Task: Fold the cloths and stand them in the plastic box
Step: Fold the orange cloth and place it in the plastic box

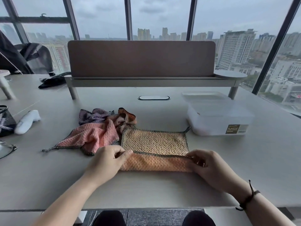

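We see an orange cloth lying flat on the counter, centre near, with its near edge turned over toward the far side into a low fold. Black-and-white trim runs along the folded edge.

Left hand pinches the left end of that folded edge, thumb and fingers closed on the trim. Right hand pinches the right end the same way, fingers curled over the fold. Both grips are narrow, each holding the orange cloth. A dark cord bracelet sits on the right wrist.

Unfolded pile just left and far of the orange cloth: a pink cloth crumpled and touching its left edge, a purple cloth behind that, and a rust-orange cloth bunched at the far left corner.

Plastic box stands on the counter far right, translucent, label on its near side. It is close to the far right corner of the orange cloth, not touching. We can't tell its contents through the wall. A clear lid lies just beyond it.

Far across the counter: a brown divider panel. Left edge: a white object on its side.
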`<action>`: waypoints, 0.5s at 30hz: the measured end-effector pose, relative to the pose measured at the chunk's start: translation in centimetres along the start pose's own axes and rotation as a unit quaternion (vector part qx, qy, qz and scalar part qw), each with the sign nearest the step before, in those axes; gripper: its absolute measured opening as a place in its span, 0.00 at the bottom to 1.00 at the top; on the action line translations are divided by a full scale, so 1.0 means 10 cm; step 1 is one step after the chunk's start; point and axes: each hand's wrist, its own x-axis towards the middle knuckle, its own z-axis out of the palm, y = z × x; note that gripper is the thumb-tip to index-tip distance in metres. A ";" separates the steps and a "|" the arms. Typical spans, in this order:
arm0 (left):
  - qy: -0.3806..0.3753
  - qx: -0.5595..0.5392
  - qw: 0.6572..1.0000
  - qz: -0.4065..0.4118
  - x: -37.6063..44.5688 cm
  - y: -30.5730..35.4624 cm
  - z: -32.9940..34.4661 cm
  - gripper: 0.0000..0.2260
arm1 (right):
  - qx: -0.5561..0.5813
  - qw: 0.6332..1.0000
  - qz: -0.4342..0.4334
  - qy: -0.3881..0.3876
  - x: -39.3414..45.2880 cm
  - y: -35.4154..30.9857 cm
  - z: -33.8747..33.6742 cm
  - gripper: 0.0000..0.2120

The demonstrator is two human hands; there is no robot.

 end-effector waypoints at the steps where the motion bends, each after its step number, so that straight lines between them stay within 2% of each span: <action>1: -0.002 0.008 1.000 -0.004 0.01 -0.01 0.01 0.15 | 0.014 1.000 0.014 0.008 0.01 0.02 0.00 0.07; 5: -0.009 0.051 0.998 -0.024 0.04 -0.06 0.02 0.15 | 0.012 0.999 0.040 0.028 0.08 0.07 0.03 0.05; 15: 0.009 0.213 0.976 0.036 0.02 -0.01 0.04 0.11 | -0.115 0.990 0.053 0.055 0.17 0.08 0.11 0.03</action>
